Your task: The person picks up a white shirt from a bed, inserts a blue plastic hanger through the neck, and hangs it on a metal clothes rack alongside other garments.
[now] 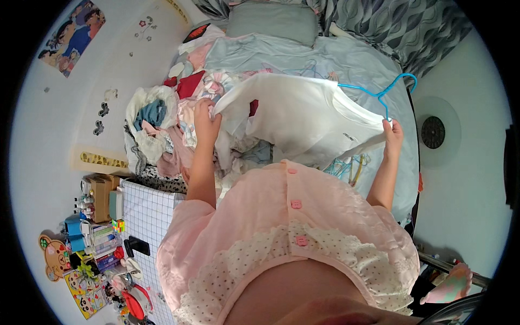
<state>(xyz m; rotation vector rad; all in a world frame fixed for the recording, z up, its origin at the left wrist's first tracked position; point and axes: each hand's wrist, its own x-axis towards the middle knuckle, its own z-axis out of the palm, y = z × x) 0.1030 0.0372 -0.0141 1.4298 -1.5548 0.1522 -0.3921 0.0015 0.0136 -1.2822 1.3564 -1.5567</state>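
A white short-sleeved shirt (pixel 292 118) with small dark lettering on its chest is stretched sideways in front of me. My left hand (pixel 206 120) pinches its lower edge. At the neck end, my right hand (pixel 392 136) grips the shirt's shoulder against a blue hanger (pixel 380 94). The hanger's hook sticks out to the upper right, and part of its frame is hidden inside the shirt. Beneath the shirt lie more blue hangers (pixel 339 167), partly covered, on the pale bed sheet (pixel 390 178).
A heap of clothes (pixel 191 109) and a white bag (pixel 132 107) stuffed with clothing lie on the bed's left side. A pillow (pixel 272 22) rests at the far end. Left of me, a grid-patterned desk (pixel 150 207) carries books, a puzzle cube (pixel 118 226) and a black phone-like device (pixel 138 245).
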